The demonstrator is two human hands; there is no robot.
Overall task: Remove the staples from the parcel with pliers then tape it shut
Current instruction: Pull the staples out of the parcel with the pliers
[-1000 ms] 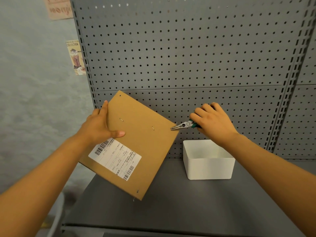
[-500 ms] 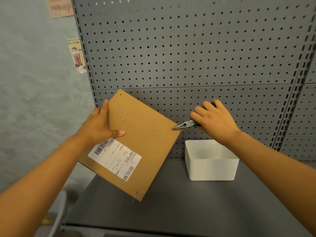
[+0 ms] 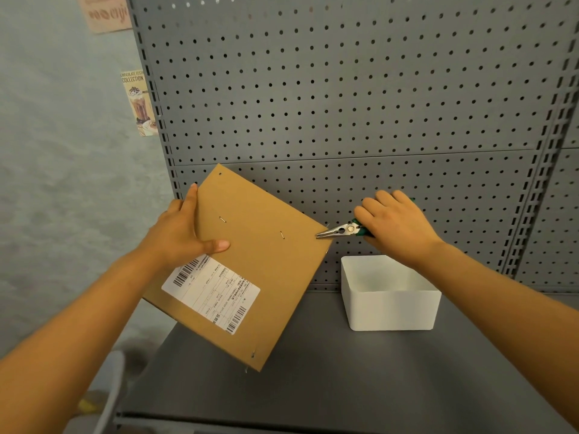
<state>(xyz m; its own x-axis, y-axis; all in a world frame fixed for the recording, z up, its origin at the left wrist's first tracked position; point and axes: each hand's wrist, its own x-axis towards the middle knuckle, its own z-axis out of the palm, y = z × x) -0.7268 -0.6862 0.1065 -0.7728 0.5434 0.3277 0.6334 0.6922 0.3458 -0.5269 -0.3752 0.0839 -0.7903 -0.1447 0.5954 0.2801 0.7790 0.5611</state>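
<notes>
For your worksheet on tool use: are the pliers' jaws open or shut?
Shut: the pliers taper to one closed point at the parcel edge, gripped by the right hand.

The parcel (image 3: 250,261) is held tilted above the left part of the tabletop (image 3: 344,386), in front of the pegboard (image 3: 344,89); the left hand (image 3: 185,233) clasps its upper left edge, thumb lying on its face just above the shipping label (image 3: 210,292); 2 staples (image 3: 222,219) sit on that face to the right of the thumb; the right hand (image 3: 398,227) holds the pliers (image 3: 340,230) to the right, their tip at the parcel's right corner; the bin (image 3: 390,305) stands on the tabletop below the right hand, against the pegboard; 2 posters (image 3: 138,101) hang on the wall left of the pegboard.
</notes>
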